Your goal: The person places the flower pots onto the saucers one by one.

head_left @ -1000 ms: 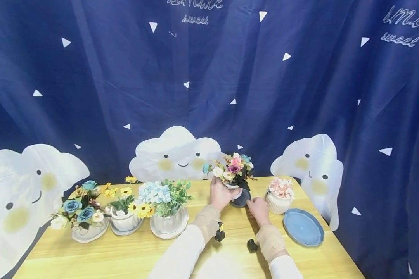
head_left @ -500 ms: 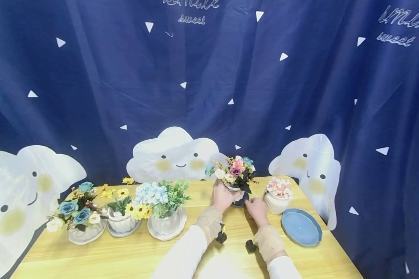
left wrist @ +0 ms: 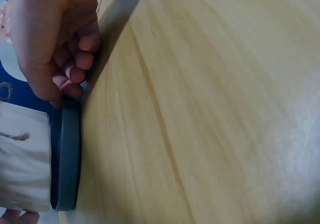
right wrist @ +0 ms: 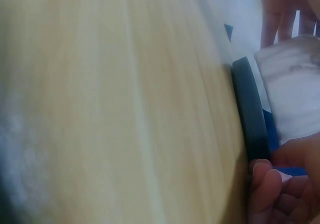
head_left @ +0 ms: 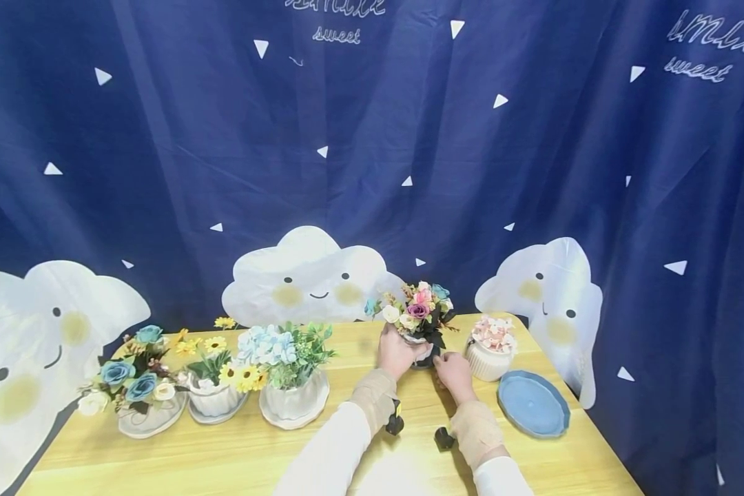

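My left hand [head_left: 399, 353] grips a white pot [right wrist: 297, 92] of mixed pink, purple, cream and blue artificial flowers [head_left: 417, 308]. Twine shows on the pot's side in the left wrist view. Below the pot is a dark round saucer [left wrist: 71, 154] on the table. The right wrist view shows a narrow gap between the pot's base and the saucer's rim. At the saucer's near right edge, my right hand [head_left: 455, 373] pinches the rim between thumb and curled fingers. Most of the saucer's inside is hidden by the pot and the left hand.
Right of my hands stand a ribbed white pot with pink flowers [head_left: 491, 357] and a blue plate [head_left: 533, 404]. Three potted arrangements on saucers line the left side: blue roses [head_left: 141, 386], yellow daisies [head_left: 213, 393] and blue hydrangea [head_left: 293, 403]. A dark blue curtain [head_left: 372, 172] hangs behind the table.
My left hand has brought the flower pot down and slightly right, covering more of the dark saucer. The right hand stays at the rim. The head view has shifted a little.
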Demonstrator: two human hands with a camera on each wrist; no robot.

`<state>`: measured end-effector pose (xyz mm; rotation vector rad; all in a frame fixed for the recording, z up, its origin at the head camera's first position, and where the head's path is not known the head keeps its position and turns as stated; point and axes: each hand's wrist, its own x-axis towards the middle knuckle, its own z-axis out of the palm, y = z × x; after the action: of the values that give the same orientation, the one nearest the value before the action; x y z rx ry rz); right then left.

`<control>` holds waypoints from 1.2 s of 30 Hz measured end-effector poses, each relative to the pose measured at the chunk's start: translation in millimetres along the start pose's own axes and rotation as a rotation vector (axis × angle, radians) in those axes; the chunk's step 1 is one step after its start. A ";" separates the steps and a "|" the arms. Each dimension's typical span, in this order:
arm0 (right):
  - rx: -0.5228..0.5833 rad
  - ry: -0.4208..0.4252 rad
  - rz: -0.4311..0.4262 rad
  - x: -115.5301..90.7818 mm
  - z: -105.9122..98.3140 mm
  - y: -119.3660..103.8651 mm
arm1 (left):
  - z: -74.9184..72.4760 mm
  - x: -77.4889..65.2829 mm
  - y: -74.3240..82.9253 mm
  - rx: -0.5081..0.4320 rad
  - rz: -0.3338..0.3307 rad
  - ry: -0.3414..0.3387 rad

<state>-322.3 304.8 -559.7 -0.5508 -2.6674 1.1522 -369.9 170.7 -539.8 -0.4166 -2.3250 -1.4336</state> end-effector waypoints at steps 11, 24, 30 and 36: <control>0.003 -0.008 -0.004 -3.5 -4.1 -5.4 | 7.3 0.5 -4.1 0.023 -0.037 -0.032; 0.017 -0.006 0.011 -1.6 -0.6 -2.8 | 11.2 -1.6 -2.0 0.021 -0.133 -0.087; -0.003 0.003 0.014 -0.8 0.8 -1.8 | 10.9 -4.3 -3.6 0.019 -0.151 -0.097; -0.005 -0.001 0.029 0.7 2.6 -0.5 | 10.6 -2.9 -3.6 0.006 -0.152 -0.110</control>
<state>-323.9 303.1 -561.1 -0.5917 -2.6726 1.1547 -370.6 178.5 -548.3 -0.3310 -2.4950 -1.5066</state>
